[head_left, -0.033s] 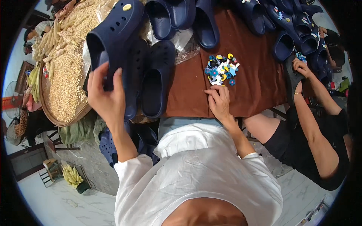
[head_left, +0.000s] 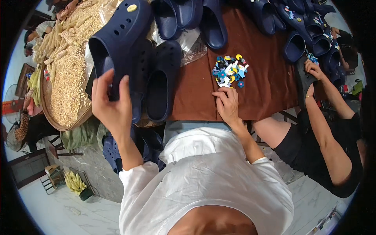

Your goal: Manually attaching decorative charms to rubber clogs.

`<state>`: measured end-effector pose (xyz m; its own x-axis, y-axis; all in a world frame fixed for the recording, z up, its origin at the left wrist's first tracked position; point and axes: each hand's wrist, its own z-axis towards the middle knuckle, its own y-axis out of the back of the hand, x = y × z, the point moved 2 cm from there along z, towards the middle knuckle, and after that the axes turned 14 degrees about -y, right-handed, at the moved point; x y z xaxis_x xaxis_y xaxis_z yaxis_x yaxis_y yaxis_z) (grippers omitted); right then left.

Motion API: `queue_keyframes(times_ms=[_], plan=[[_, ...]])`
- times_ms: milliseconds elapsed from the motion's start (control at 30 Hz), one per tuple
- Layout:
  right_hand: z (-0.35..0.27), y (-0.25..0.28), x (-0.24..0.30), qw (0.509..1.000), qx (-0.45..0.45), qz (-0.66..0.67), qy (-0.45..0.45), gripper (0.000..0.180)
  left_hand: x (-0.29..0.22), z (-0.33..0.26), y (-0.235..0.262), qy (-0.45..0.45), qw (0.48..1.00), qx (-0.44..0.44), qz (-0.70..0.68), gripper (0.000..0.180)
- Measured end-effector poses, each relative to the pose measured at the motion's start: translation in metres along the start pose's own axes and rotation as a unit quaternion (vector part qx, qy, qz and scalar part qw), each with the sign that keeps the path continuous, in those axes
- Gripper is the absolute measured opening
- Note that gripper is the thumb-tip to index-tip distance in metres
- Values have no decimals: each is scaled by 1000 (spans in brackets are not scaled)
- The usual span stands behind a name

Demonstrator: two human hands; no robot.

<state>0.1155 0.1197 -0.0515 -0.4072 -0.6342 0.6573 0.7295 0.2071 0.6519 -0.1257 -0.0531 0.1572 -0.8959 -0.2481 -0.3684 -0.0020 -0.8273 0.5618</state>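
My left hand point(head_left: 112, 96) grips a navy clog point(head_left: 120, 37) at its heel end, thumb and fingers around it. The clog is raised, toe pointing away from me, with a round yellow charm point(head_left: 132, 7) in its top. Another navy clog point(head_left: 160, 88) lies beside it to the right, partly overlapping one more. My right hand point(head_left: 228, 105) rests on the brown cloth point(head_left: 192, 92), thumb apart from the fingers. Its fingertips are at the near edge of a small pile of shoe charms point(head_left: 229, 72) in white, blue, yellow and black. Nothing shows in that hand.
More navy clogs point(head_left: 213, 27) lie at the back. At left stands a round basket point(head_left: 51, 113) of corn kernels with cobs. At right a person's hand point(head_left: 313, 69) holds a dark clog point(head_left: 301, 80), near decorated clogs point(head_left: 294, 47). Below my left arm are further clogs point(head_left: 111, 150).
My left hand has shifted very slightly toward me, and the held clog has turned a little. My right hand stays in place by the charms.
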Motion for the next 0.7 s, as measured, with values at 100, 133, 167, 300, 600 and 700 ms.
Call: queue_keyframes(times_ms=[100, 133, 167, 300, 600, 700], plan=[[0, -1, -6, 1000, -2, 3, 1, 26, -28, -21, 8, 0, 999, 30, -31, 23], [0, 0, -7, 1000, -2, 7, -6, 25, -36, -30, 8, -4, 998, 42, -50, 23], [0, 1, -6, 1000, 1, 8, -7, 25, -44, -40, 9, -8, 996, 54, -68, 23], [-4, 12, 2, 997, -26, 66, -24, 23, -76, -77, 1, -7, 976, 164, -143, 25], [-27, 29, -5, 991, -49, 43, -116, 18, -79, -171, -58, 76, 952, 253, -158, 24], [-23, 31, -7, 992, -45, 33, -113, 16, -78, -183, -68, 53, 939, 301, -158, 27]])
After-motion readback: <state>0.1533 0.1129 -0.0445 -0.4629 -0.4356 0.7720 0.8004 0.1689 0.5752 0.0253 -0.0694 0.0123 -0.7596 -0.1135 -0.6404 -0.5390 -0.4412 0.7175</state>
